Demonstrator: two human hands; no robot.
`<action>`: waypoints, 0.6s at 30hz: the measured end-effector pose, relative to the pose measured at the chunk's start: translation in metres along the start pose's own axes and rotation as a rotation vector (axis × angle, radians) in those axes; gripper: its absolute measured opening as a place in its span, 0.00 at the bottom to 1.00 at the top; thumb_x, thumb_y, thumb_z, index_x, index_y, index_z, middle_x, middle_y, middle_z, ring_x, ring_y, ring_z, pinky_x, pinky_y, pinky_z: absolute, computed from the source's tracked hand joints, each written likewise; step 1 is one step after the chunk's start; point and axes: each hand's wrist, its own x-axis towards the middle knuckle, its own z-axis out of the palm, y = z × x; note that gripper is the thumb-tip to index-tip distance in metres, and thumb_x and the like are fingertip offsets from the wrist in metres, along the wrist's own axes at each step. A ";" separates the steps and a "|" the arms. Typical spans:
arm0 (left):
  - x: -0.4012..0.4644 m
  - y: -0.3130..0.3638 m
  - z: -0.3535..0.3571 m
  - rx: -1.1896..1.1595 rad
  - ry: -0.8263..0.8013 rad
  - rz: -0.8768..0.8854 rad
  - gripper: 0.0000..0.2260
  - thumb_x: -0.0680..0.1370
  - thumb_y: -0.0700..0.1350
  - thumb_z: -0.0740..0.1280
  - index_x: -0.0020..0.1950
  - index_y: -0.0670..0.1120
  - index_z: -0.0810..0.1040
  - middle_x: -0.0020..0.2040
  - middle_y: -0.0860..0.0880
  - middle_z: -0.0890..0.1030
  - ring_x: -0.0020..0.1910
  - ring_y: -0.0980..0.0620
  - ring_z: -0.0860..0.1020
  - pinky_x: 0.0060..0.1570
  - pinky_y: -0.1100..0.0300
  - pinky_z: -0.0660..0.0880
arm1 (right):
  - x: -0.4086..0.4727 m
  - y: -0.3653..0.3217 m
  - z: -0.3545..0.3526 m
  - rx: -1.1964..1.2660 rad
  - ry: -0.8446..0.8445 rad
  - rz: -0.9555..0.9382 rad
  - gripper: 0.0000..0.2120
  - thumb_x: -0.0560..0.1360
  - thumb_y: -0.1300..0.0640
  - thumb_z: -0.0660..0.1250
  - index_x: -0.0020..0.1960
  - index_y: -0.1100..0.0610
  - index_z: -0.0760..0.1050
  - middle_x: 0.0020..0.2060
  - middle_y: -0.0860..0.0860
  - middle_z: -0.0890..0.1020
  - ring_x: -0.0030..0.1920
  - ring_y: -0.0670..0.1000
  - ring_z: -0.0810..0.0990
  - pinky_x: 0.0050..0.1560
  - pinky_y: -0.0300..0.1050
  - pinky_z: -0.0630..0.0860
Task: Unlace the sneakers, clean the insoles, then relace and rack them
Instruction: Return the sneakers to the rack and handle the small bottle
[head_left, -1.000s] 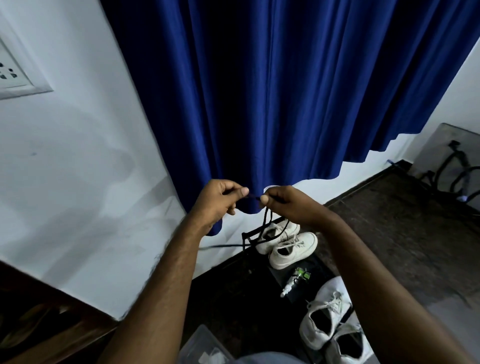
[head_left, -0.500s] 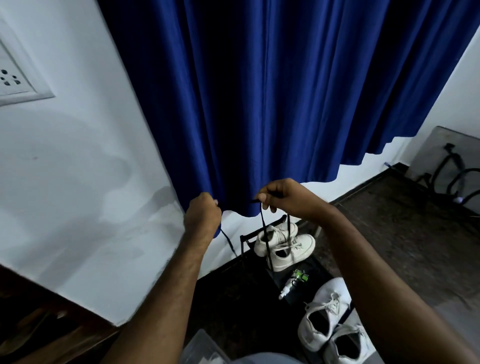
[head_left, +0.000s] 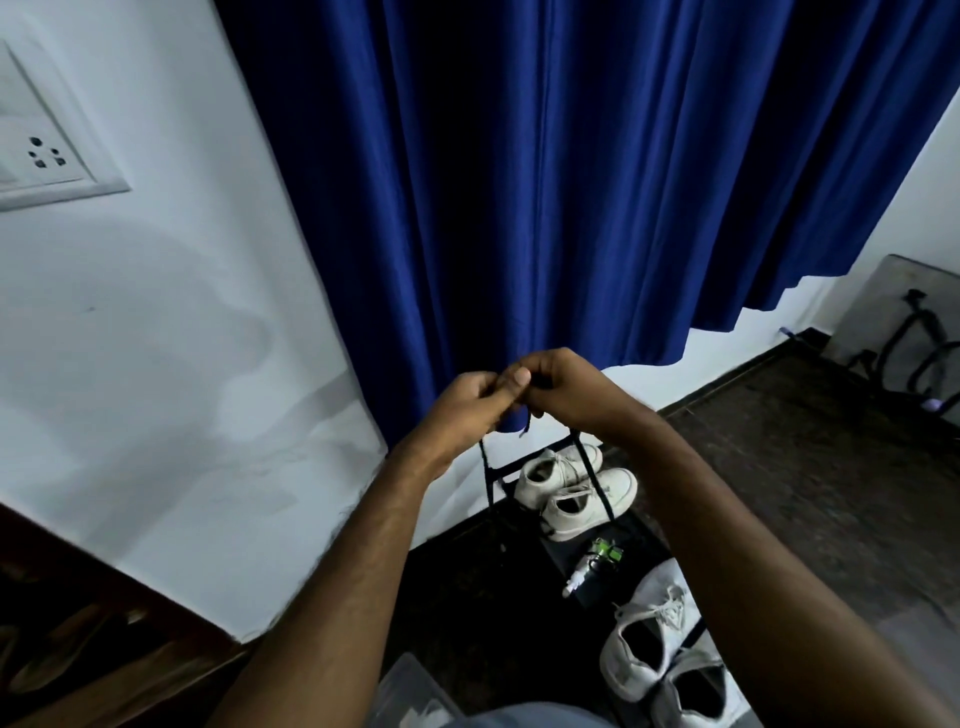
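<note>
My left hand (head_left: 470, 402) and my right hand (head_left: 563, 387) meet in front of the blue curtain (head_left: 545, 182), both pinching a black shoelace (head_left: 592, 478). Its strands hang down from my fingers in front of the shoes. Below them a pair of white sneakers (head_left: 571, 491) sits on a black shoe rack (head_left: 493, 480) against the wall. A second pair of white sneakers (head_left: 660, 644), laced, lies on the floor at the lower right, partly behind my right forearm.
A small spray bottle with a green part (head_left: 592, 564) lies on a dark mat between the two pairs. A clear plastic container (head_left: 410, 691) is at the bottom edge. White wall with a socket plate (head_left: 47, 156) at left; dark furniture at right.
My hands were together, then drew apart with the lace stretched, and now have come back together, fingers touching. The lace strands hang down in longer loops.
</note>
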 end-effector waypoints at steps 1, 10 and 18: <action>0.000 -0.002 -0.002 0.018 -0.020 0.013 0.21 0.81 0.59 0.64 0.50 0.40 0.81 0.41 0.46 0.81 0.33 0.57 0.74 0.36 0.60 0.75 | 0.001 0.002 0.000 0.008 -0.007 -0.005 0.08 0.75 0.68 0.63 0.46 0.60 0.80 0.33 0.54 0.81 0.32 0.48 0.76 0.34 0.42 0.73; 0.003 -0.018 -0.015 -0.024 0.212 0.050 0.16 0.81 0.51 0.67 0.35 0.48 0.81 0.27 0.47 0.74 0.26 0.52 0.69 0.27 0.59 0.70 | -0.003 0.015 -0.006 0.044 0.091 0.073 0.04 0.80 0.56 0.66 0.49 0.54 0.80 0.38 0.53 0.85 0.33 0.48 0.79 0.34 0.34 0.72; 0.004 -0.022 -0.018 -0.001 0.178 0.053 0.11 0.77 0.53 0.73 0.44 0.46 0.82 0.28 0.55 0.76 0.30 0.54 0.72 0.30 0.58 0.70 | -0.001 0.017 -0.005 0.149 0.200 0.139 0.04 0.80 0.61 0.65 0.52 0.58 0.79 0.38 0.54 0.85 0.32 0.44 0.78 0.31 0.30 0.70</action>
